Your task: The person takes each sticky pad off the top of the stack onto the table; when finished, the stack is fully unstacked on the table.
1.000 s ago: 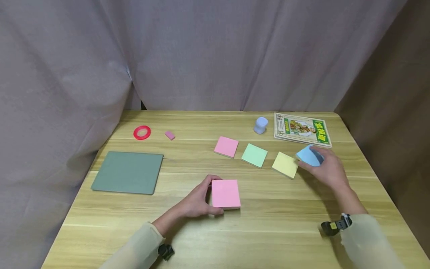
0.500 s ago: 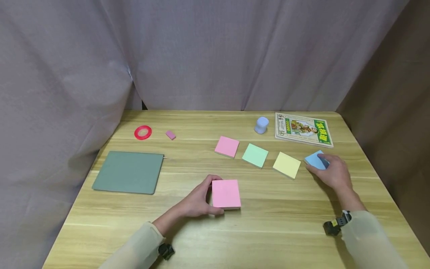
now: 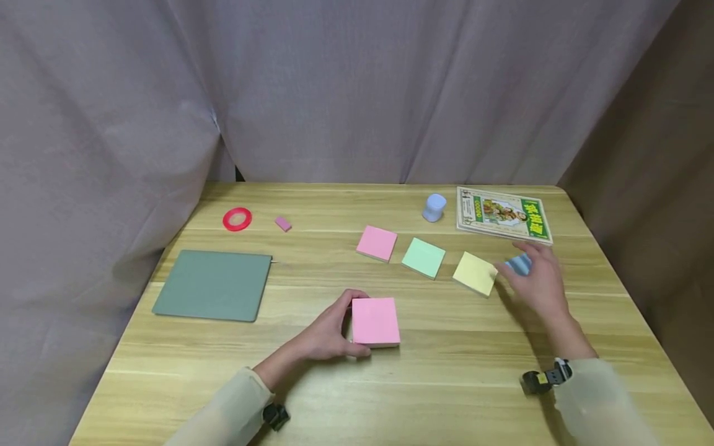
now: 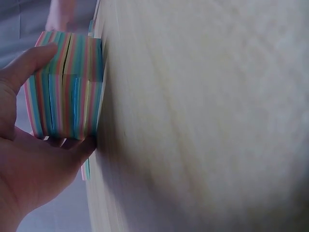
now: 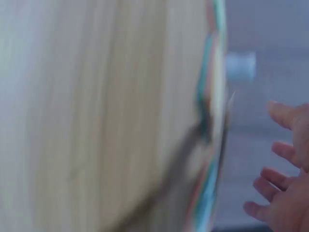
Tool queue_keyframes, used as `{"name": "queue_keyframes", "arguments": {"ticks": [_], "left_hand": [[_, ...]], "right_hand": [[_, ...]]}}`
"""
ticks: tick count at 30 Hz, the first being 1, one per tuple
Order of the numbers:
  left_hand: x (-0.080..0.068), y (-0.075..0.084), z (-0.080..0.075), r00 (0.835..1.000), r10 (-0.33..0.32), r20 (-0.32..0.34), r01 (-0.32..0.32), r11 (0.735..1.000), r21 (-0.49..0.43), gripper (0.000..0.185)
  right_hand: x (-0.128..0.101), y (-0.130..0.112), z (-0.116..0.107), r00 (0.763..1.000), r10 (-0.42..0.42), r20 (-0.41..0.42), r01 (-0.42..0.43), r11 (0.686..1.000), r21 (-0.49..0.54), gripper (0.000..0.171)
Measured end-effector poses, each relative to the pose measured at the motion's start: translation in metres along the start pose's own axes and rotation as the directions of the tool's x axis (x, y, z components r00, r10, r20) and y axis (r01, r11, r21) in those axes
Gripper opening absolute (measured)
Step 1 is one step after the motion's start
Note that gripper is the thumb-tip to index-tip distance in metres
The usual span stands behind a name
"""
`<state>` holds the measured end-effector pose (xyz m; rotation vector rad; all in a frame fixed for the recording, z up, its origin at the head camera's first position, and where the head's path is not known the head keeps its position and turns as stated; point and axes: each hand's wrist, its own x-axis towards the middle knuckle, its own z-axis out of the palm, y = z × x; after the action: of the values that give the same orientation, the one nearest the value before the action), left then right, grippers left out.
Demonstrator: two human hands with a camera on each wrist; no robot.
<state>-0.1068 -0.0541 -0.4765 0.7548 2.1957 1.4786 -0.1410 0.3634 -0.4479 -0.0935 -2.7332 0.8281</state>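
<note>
My left hand grips a thick stack of sticky note pads with a pink top, thumb on the near side and fingers on the far side. In the left wrist view its striped, many-coloured edges show close to the tabletop. My right hand hovers over a blue-topped sticky note pad, partly hiding it. Its fingers are spread with nothing between them in the blurred right wrist view. To its left lie a yellow pad, a green pad and a pink pad, in a slanting row.
A grey-green notebook lies at the left. Behind it are a red tape roll and a small pink block. A pale blue round object and an illustrated booklet are at the back right. Curtains surround the wooden table.
The blue pad has moved right, away from the yellow one. My right hand has let go of it and come up and to the left. The left hand keeps its grip on the stack.
</note>
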Motion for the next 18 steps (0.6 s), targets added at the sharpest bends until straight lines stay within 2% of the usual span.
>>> {"name": "queue_keyframes", "arguments": {"ticks": [2,4,7,9,11,14,16,17,18], "left_hand": [[0.0,0.0,0.0,1.0,-0.002,-0.004,0.002,1.0,0.008,0.085],[0.0,-0.001,0.0,1.0,-0.004,-0.004,0.004,1.0,0.016,0.086],[-0.001,-0.002,0.0,1.0,-0.009,-0.002,0.009,1.0,0.029,0.086],[-0.001,-0.002,0.0,1.0,-0.007,-0.002,0.007,0.999,0.034,0.086],[0.0,-0.003,0.001,1.0,0.0,-0.002,0.0,0.999,0.041,0.086],[0.0,-0.003,0.001,1.0,0.014,0.001,-0.014,0.999,0.052,0.086],[0.0,-0.004,0.001,1.0,0.022,0.003,-0.022,0.998,0.061,0.087],[0.0,-0.004,0.001,1.0,0.025,0.002,-0.025,0.997,0.067,0.088],[0.0,-0.004,0.001,1.0,0.024,0.001,-0.024,0.997,0.07,0.088]], "right_hand": [[-0.003,-0.025,0.005,0.996,-0.089,0.013,0.089,0.995,0.036,0.059],[-0.009,-0.05,0.011,0.983,-0.172,0.063,0.168,0.984,0.066,0.059],[-0.021,-0.088,0.025,0.935,-0.296,0.196,0.277,0.954,0.117,0.061],[-0.032,-0.111,0.035,0.879,-0.367,0.304,0.333,0.929,0.159,0.065],[-0.045,-0.131,0.045,0.802,-0.434,0.41,0.387,0.901,0.197,0.069],[-0.061,-0.154,0.059,0.686,-0.525,0.503,0.464,0.849,0.253,0.074],[-0.068,-0.164,0.066,0.635,-0.574,0.517,0.513,0.814,0.274,0.074],[-0.071,-0.167,0.069,0.617,-0.596,0.513,0.536,0.796,0.281,0.073],[-0.072,-0.169,0.072,0.61,-0.609,0.508,0.548,0.787,0.284,0.072]]}}
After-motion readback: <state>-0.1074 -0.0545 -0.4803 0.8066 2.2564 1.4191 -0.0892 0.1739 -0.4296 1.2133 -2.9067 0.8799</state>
